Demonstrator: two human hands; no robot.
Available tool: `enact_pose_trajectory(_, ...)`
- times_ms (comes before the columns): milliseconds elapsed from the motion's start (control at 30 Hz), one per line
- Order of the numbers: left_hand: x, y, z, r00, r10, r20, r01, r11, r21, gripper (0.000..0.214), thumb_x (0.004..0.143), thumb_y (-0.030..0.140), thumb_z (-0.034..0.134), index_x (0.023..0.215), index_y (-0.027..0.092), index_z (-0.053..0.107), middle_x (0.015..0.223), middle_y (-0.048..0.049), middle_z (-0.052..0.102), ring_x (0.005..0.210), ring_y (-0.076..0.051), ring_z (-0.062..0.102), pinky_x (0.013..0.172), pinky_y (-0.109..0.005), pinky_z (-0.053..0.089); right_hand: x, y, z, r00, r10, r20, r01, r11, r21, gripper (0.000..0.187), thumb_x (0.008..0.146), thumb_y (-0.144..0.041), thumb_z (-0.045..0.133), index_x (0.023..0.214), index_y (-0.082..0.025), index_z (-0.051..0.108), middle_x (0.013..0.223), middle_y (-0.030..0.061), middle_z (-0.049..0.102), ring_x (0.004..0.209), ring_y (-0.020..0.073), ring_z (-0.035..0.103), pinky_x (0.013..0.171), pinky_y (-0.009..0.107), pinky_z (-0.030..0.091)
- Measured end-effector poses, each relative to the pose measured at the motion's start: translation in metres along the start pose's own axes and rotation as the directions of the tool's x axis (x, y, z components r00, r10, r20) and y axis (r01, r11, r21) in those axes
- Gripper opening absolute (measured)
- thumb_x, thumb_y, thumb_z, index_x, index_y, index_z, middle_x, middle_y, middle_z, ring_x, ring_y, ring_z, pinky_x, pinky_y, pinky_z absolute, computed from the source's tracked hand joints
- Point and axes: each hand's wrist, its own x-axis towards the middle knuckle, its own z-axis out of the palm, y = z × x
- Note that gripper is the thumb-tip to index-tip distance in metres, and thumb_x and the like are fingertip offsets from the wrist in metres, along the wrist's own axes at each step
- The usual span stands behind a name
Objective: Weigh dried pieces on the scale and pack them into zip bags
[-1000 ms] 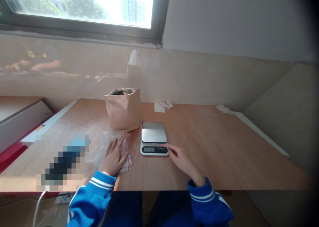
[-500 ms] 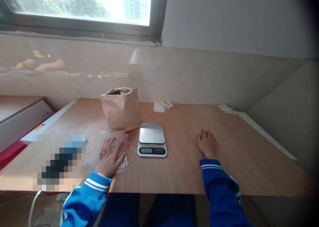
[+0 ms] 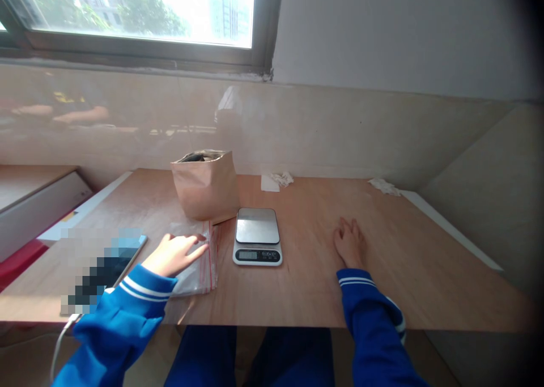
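My left hand (image 3: 173,253) lies on a stack of clear zip bags with red seal strips (image 3: 196,265), fingers stretched toward the right. My right hand (image 3: 350,243) rests flat on the bare wooden table (image 3: 399,262), fingers extended, holding nothing. Between the two hands sits a small digital kitchen scale (image 3: 257,237) with a steel platform and a lit display. Behind the bags stands an open brown paper bag (image 3: 205,185) with dark contents showing at its mouth.
A phone, partly blurred out, (image 3: 111,267) lies at the left near the table's front edge, with a white cable hanging below. Crumpled white tissue (image 3: 280,179) and another scrap (image 3: 383,186) lie at the back. A tiled wall and window run behind; a red-and-white box is far left.
My right hand left the scale's buttons and moved right to lie flat on the table. My left hand turned on the zip bags, its fingers now pointing right.
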Motion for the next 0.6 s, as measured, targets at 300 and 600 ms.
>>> enact_pose_trajectory(300,0.062,0.021,-0.094,0.689,-0.023,-0.724,-0.104,0.986,-0.13,0.03,0.092,0.029,0.042,0.114,0.015,0.058,0.109,-0.0079,0.059,0.096,-0.017,0.057,0.091,-0.033,0.047,0.002,0.001,0.003,0.995,-0.061,-0.076,0.061,0.998,-0.001,0.043,0.091,-0.025,0.037,0.126,-0.011,0.058,0.125,0.0179,0.058,0.118,0.0274,0.051,0.098,0.041,0.038)
enact_pose_trajectory(600,0.159,-0.016,-0.104,0.836,0.028,-0.548,-0.072,0.996,-0.059,0.035,0.085,0.027,0.035,0.092,0.012,0.066,0.085,0.002,0.067,0.074,-0.005,0.051,0.071,-0.018,0.044,0.001,-0.002,-0.002,0.994,-0.072,-0.08,0.072,0.997,0.002,0.041,0.091,-0.023,0.04,0.124,-0.01,0.059,0.12,0.0168,0.06,0.115,0.0262,0.05,0.096,0.038,0.038)
